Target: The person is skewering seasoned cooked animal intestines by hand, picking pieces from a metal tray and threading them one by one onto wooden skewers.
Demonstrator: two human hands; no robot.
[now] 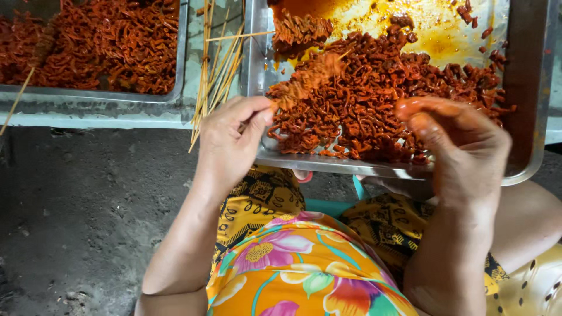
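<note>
My left hand (231,137) pinches the lower end of a thin bamboo skewer (307,79) threaded with red marinated meat pieces; the loaded skewer slants up to the right over a steel tray (527,158). The tray holds a heap of red marinated meat (374,105) and orange oily sauce. Stained with sauce, my right hand (462,140) hovers over the tray's near right part with fingers bent; whether it pinches a small piece is unclear.
A second steel tray (117,96) full of red marinated meat sits at the upper left. A bundle of bare bamboo skewers (213,70) lies between the trays. Dark rough ground is at the left; my lap in floral cloth is below.
</note>
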